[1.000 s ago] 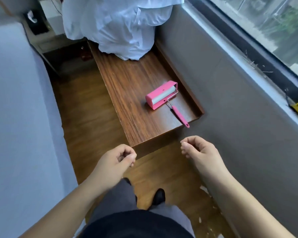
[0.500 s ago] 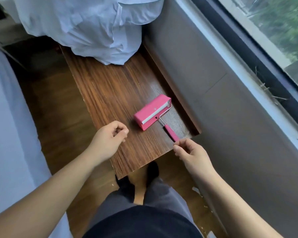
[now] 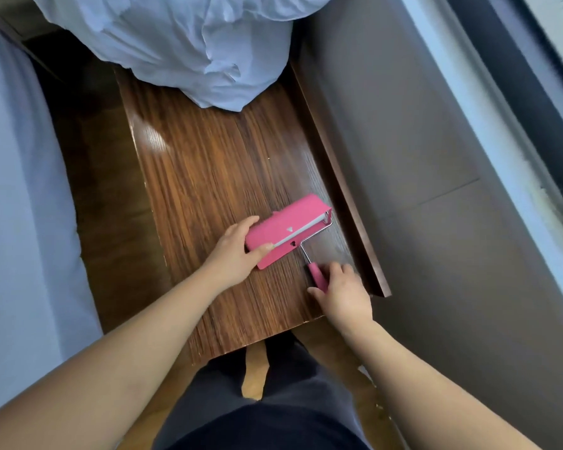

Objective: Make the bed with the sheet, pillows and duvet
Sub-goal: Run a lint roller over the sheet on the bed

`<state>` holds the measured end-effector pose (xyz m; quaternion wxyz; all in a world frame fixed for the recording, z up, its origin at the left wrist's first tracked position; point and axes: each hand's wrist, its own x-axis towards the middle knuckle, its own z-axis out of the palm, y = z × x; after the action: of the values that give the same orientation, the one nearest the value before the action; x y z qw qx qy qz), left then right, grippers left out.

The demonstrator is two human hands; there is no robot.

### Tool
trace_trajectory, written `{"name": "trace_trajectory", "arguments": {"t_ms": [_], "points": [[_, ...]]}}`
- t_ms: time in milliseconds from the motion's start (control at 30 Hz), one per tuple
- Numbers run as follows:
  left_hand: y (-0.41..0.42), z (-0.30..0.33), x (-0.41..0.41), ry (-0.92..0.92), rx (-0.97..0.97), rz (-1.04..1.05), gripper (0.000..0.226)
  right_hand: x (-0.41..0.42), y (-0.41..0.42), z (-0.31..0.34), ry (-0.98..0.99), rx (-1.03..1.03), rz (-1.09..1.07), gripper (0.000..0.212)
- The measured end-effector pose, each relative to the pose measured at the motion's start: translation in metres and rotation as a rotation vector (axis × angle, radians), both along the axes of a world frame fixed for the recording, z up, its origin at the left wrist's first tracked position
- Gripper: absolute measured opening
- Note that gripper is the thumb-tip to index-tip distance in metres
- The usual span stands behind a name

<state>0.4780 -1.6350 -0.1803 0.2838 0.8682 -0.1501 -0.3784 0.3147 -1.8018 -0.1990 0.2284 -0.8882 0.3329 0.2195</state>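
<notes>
Setting: narrow gap between the bed (image 3: 20,196) on the left and a grey wall under a window on the right; a long wooden surface (image 3: 208,177) runs down the middle.

Lint roller: pink, lying flat on the near right part of the surface, cover (image 3: 286,228) toward the far side, handle (image 3: 317,277) pointing back at the person.

Left hand (image 3: 234,254): wrapped over the near left end of the cover, thumb on the front edge, fingers curled over the back.

Right hand (image 3: 342,293): closed loosely round the lower part of the handle, fingers curled on it; the roller looks to rest on the wood, not lifted.

Bedding (image 3: 182,43): white crumpled heap at the far end of the surface, well apart from both hands; whether sheet or duvet, cannot tell.

Handling, roller: likely light hard plastic on a thin wire frame; take it by the handle and steady the cover, as now. The cover probably pulls or hinges off, so it may slip free if lifted by it alone.

Handling, bedding: soft, bulky, light for its size, prone to drag and slide on the smooth wood; best gathered by an edge or corner with both hands.

Step, by my reading: preparing the roller, bedding untouched.
</notes>
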Motion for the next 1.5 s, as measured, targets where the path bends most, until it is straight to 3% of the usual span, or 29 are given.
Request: {"name": "trace_trajectory", "arguments": {"t_ms": [200, 300, 433, 733, 1200, 1500], "points": [[-0.008, -0.017, 0.008, 0.091, -0.043, 0.06, 0.071, 0.008, -0.008, -0.007, -0.001, 0.145, -0.093, 0.023], [-0.002, -0.017, 0.006, 0.034, -0.071, 0.042, 0.071, 0.009, -0.013, -0.002, -0.006, 0.226, -0.107, 0.022], [-0.001, -0.019, 0.004, 0.06, -0.093, 0.041, 0.088, 0.012, -0.013, 0.003, -0.042, 0.275, -0.078, 0.018], [0.037, -0.013, 0.017, 0.169, -0.14, 0.186, 0.082, 0.027, -0.006, 0.02, -0.103, 0.185, 0.021, 0.013], [0.124, 0.004, 0.02, 0.158, -0.054, 0.26, 0.078, 0.037, -0.021, 0.038, -0.205, 0.183, -0.245, 0.015], [0.094, -0.006, 0.022, 0.138, -0.104, 0.476, 0.073, 0.032, -0.014, 0.06, -0.303, 0.226, -0.256, 0.012]]}}
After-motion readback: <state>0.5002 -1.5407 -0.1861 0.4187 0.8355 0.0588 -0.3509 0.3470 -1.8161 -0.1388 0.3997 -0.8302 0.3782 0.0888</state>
